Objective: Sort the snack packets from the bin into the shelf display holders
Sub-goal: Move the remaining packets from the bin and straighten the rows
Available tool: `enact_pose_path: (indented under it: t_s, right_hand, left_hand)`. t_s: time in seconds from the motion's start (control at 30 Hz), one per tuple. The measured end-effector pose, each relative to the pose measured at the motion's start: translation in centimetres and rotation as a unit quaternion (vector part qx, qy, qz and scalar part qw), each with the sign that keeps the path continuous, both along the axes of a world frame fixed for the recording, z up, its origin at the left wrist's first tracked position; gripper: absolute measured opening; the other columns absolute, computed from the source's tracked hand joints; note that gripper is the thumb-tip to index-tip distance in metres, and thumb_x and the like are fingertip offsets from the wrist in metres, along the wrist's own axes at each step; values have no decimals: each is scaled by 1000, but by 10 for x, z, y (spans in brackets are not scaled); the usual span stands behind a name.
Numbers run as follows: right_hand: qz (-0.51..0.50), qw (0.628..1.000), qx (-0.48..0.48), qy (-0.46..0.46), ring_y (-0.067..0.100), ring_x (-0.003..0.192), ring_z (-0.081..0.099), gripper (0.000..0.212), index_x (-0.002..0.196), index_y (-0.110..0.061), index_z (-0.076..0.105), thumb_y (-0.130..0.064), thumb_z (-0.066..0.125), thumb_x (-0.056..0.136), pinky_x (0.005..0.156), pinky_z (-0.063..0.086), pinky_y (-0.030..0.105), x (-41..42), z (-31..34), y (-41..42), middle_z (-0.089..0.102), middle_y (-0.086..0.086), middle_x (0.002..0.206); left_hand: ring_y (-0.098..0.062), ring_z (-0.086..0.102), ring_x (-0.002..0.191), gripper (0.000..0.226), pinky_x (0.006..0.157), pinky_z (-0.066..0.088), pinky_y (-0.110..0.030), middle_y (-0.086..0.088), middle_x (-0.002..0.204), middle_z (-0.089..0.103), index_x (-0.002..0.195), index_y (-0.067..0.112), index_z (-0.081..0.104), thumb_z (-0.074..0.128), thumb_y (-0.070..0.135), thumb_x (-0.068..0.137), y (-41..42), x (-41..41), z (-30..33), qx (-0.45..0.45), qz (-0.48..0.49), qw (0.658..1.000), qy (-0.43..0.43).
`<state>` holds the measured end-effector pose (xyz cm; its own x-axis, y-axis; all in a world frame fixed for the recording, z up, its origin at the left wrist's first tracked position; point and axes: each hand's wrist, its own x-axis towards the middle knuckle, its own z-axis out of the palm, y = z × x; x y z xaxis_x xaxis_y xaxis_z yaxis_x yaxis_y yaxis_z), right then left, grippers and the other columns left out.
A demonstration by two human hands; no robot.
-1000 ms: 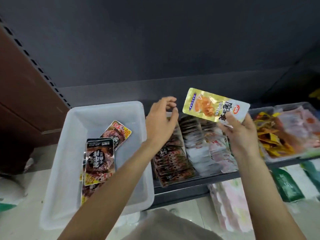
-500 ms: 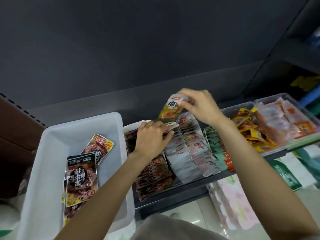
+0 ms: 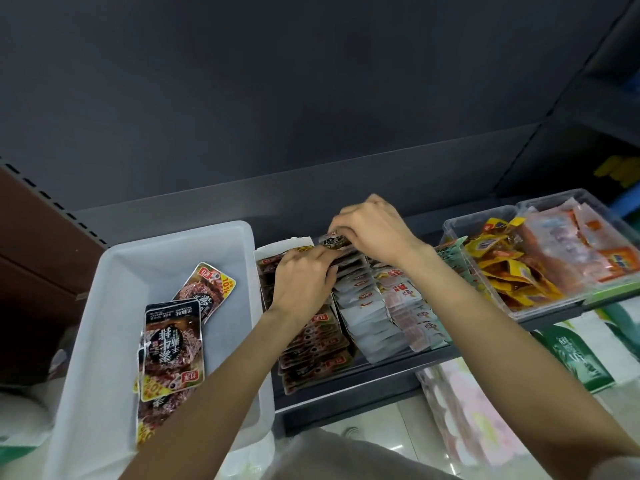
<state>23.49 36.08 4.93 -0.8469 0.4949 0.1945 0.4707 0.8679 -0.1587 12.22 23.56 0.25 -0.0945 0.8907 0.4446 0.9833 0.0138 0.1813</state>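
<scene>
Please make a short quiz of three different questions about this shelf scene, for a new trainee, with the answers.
1. True or false: the white bin holds no packets.
2. Which hand pinches the packet being slotted into the back of a display row? A) left hand B) right hand
3. Fill in: the clear tray at the right holds mostly ____ coloured packets.

Key:
1. False: dark steak-print packets lie in it.
2. B: the right hand pinches it; the left hand presses the rows of packets with nearly straight fingers.
3. Yellow.
</scene>
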Motion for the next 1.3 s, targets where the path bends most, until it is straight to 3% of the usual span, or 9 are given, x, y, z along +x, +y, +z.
enact_pose_path:
  t_s: [0.17,0.3,0.43,0.53,0.67,0.83,0.97,1.13,1.3]
  right_hand:
    - [-46,997,-45,-50,20,101,63,28,103,-27,72,-14,49,95,95,38,34,-9,-7,-2,71,-5,107]
    - [-59,996,-47,-41,21,110,60,26,116,-26,67,-20,51,96,97,36,36,-8,-3,-10,68,-4,116]
    - [-49,968,-96,225,13,98,64,26,116,-20,67,-14,58,92,87,50,33,-3,9,-58,70,-4,108]
    - [-54,904,-271,327,1,90,65,20,107,-18,69,-12,57,93,80,50,18,-28,11,-108,71,-9,97]
    - [3,930,-344,129,11,92,66,25,112,-22,66,-15,57,91,82,52,31,-85,-16,-159,71,-6,102]
    - [20,914,-364,-176,32,104,59,37,124,-8,51,-26,53,92,79,46,34,-168,-81,-202,62,12,113]
    - [-75,917,-350,-176,37,115,52,50,128,-5,42,-32,57,89,90,46,40,-205,-123,-220,54,17,126]
    - [-182,890,-418,-3,28,112,55,55,132,-15,38,-8,63,83,83,46,35,-212,-127,-226,55,7,121]
    - [-104,923,-362,78,21,101,63,35,120,-14,55,-2,59,87,82,48,31,-191,-89,-214,68,4,109]
  left_hand:
    - [-15,65,65,28,64,51,-25,5,83,71,96,22,72,79,15,70,-1,0,1,-11,-12,1000,6]
    - [-19,65,91,30,83,49,-33,1,103,69,113,20,66,65,19,84,-8,-7,1,-27,-59,997,-51]
    - [-14,60,100,23,87,45,-28,4,102,69,108,19,69,56,20,90,-45,-34,6,70,-85,989,-94]
    - [-17,62,84,18,77,48,-29,1,88,70,98,12,72,57,12,88,-99,-63,1,177,0,978,-112]
    - [-20,61,83,21,70,47,-31,-1,90,68,97,18,67,54,20,82,-170,-115,-26,111,193,963,-155]
    - [-34,45,118,68,91,44,-46,-12,128,48,141,17,32,63,36,83,-199,-160,-64,-269,339,879,-202]
    - [-31,37,124,75,97,40,-42,-12,137,37,145,16,23,61,40,85,-199,-164,-80,-339,327,864,-179]
    - [-31,43,120,78,93,42,-41,-9,136,39,145,21,24,64,43,82,-200,-163,-82,-332,296,875,-189]
    - [-34,36,129,97,101,42,-47,-13,144,33,145,16,29,82,25,65,-202,-177,-60,-130,214,959,-135]
